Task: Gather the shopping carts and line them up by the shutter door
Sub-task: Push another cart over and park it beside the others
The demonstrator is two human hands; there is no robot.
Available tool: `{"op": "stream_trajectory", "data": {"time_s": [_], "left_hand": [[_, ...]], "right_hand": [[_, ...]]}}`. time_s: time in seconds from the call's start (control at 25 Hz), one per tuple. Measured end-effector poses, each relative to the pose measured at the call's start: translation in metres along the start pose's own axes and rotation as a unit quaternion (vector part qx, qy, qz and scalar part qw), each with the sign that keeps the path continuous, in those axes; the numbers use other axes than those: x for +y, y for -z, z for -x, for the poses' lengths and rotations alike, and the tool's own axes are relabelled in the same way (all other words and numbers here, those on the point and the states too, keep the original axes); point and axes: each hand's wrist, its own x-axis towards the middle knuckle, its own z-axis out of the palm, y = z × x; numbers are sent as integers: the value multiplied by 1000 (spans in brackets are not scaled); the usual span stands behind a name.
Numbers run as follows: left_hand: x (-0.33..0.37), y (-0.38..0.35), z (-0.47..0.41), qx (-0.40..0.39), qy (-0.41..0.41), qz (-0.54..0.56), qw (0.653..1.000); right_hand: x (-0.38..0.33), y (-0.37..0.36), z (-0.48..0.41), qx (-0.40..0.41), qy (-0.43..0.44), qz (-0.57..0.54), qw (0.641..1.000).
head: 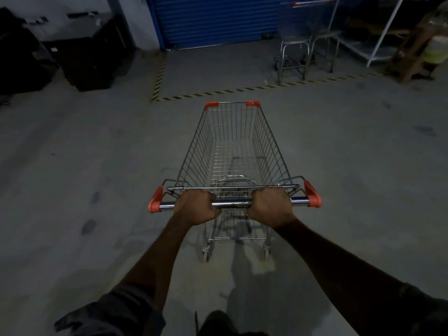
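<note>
the left hand (195,206) and the right hand (270,206) were both curled tight over the steel handle bar (231,204), knuckles up, set either side of its middle and well inside the orange end caps. that spacing, i judged, let the person steer as well as push. both forearms ran nearly straight from the rolled sleeves to the bar, elbows barely bent, so body weight could go into the shopping cart (266,144). the cart stood empty on the concrete floor (97,154), its nose pointed toward the blue shutter door (218,20) and just short of the yellow-and-black hazard tape (242,89) that marked off the bay in front of it. inside that bay, near the door's right end, a second cart (293,46) was parked, blurred, likely the start of the row this one was meant to join.
</note>
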Motion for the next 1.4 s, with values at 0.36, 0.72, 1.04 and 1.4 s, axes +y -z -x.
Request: {"op": "stream_trajectory", "data": {"time_s": [0.36, 0.72, 1.04, 1.4], "left_hand": [[-71, -17, -214, 25, -34, 9, 999], [-117, -28, -418, -15, -70, 50, 996], [-131, -38, -605, -62, -98, 62, 991], [-125, -31, -810, -71, -77, 83, 991]], "right_hand": [[46, -9, -204, 25, -15, -16, 999], [110, -56, -386, 283, -32, -106, 953], [188, -29, -552, 147, -104, -82, 980], [290, -26, -732, 111, -109, -128, 980]]}}
